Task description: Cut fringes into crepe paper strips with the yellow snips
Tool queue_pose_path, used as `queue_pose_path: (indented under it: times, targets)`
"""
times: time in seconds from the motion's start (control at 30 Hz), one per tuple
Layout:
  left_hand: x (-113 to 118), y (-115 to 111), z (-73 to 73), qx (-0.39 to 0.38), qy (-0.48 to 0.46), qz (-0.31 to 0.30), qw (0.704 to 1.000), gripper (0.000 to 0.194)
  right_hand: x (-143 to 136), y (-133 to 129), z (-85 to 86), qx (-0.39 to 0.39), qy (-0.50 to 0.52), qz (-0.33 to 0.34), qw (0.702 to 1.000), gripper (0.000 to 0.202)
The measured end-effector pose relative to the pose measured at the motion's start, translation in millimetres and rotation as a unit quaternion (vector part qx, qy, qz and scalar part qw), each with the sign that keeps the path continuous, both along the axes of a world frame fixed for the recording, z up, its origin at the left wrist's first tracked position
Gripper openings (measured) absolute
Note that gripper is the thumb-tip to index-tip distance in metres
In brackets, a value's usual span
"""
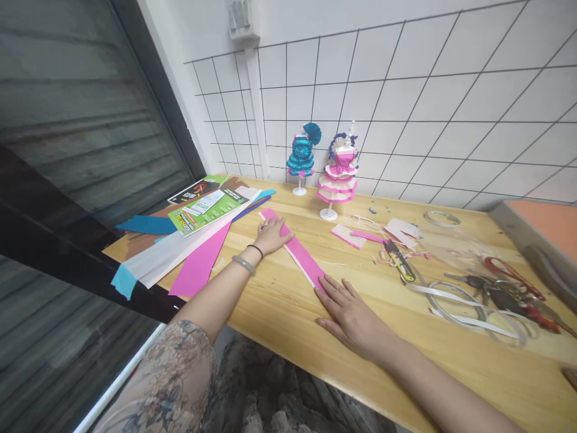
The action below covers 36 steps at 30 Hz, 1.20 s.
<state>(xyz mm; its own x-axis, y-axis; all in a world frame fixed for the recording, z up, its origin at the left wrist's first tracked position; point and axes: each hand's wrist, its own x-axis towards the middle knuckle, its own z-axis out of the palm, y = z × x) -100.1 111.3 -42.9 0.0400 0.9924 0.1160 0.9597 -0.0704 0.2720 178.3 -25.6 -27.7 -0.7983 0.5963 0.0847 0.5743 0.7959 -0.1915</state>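
A long pink paper strip [303,257] with a white edge along its left side lies slantwise on the wooden table [270,307]. My left hand [271,236] rests on the strip's far part, its fingers spread and the palm down. At the near end, my right hand [346,310] lies flat with its fingertips on the pink paper and the thumb apart. Neither hand grips anything. The strip's middle shows between the two hands.
Left are pink paper [201,264], a white strip [157,261] and a green leaflet [210,207]. Two paper dresses on stands [300,156] [338,180] stand behind. Right are scissors [399,261], scraps [349,236], tape rolls [442,219], keys [478,281] and a grey-edged box [532,252].
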Motion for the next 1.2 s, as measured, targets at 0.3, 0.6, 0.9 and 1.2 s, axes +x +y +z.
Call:
queue_pose_path:
  times: [0.3,0.6,0.9,1.2]
  targets:
    - [5.2,-1.0,-3.6,0.033,-0.038,0.015,0.999,0.073,-2.0,0.8,7.5,-0.017,0.063,-0.024,0.998,0.050]
    - [-17.4,-2.9,10.6,0.171,-0.255,0.106,0.946,0.047,13.6,21.6,4.1,-0.161,0.267,-0.300,0.901,0.036]
    - [-13.0,-0.4,5.8,0.158,-0.266,0.093,0.947,0.039,1.3,10.5,6.0,-0.148,0.167,-0.265,0.938,0.054]
    - [15.1,-27.3,33.5,0.136,-0.156,-0.173,0.963,0.041,-0.2,17.1,3.6,-0.188,0.290,-0.268,0.899,0.057]
